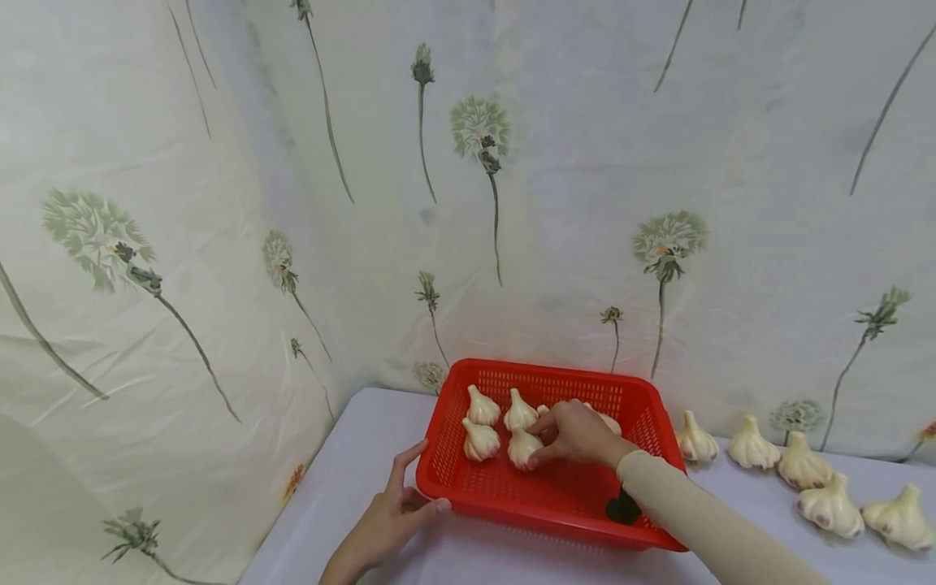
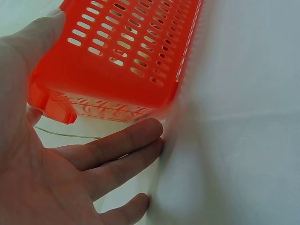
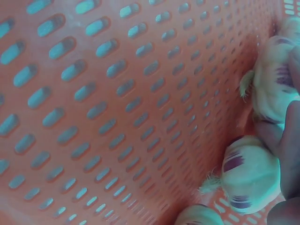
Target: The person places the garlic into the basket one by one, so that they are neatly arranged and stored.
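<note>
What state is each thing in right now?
Basket: upright, partly filled.
Left hand: grips basket's near left corner.
Right hand: pinches one bulb inside; whether lifted, unclear.
Other basket garlic: whole, loose.
Table garlic: five bulbs, whole, outside basket.
Wall cloth: hanging, creased.

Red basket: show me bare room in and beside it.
Free: inside the red basket, between inner garlic bulbs and near wall; white table between left hand and curtain. Crowded: around the right hand; table right of the basket, with five outer bulbs.
</note>
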### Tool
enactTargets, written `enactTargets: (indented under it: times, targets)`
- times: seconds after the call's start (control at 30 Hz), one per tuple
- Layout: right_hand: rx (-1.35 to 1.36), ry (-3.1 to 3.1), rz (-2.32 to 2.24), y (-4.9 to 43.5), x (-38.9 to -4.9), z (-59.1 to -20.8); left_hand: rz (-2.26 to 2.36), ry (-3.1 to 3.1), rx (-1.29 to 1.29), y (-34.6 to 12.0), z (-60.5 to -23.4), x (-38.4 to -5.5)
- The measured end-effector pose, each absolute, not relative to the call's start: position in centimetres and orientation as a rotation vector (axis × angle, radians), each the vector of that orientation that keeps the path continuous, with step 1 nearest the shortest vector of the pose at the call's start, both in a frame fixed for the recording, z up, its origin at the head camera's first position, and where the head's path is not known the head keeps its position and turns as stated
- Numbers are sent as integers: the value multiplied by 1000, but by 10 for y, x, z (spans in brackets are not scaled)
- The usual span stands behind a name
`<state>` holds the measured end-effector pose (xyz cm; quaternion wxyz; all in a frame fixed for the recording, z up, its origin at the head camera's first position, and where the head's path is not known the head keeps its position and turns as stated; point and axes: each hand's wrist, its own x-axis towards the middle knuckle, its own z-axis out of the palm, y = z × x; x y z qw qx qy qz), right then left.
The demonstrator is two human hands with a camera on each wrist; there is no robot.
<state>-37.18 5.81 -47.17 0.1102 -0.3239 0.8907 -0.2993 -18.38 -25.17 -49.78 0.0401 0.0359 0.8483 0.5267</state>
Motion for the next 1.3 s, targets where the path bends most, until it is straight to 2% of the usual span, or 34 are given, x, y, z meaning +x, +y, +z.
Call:
enactTargets:
  times: [0.7, 0.97, 1.3]
  targets:
    - [-1135, 2716, -684, 55, -363, -459, 1623, 2601, 118, -248, -497, -184]
    - [-1036, 2835, -705, 64, -352, -430, 1611, 2606, 115, -247, -497, -182]
    - [-943, 2978, -637, 109, -352, -381, 1584, 2613, 106, -248, -496, -184]
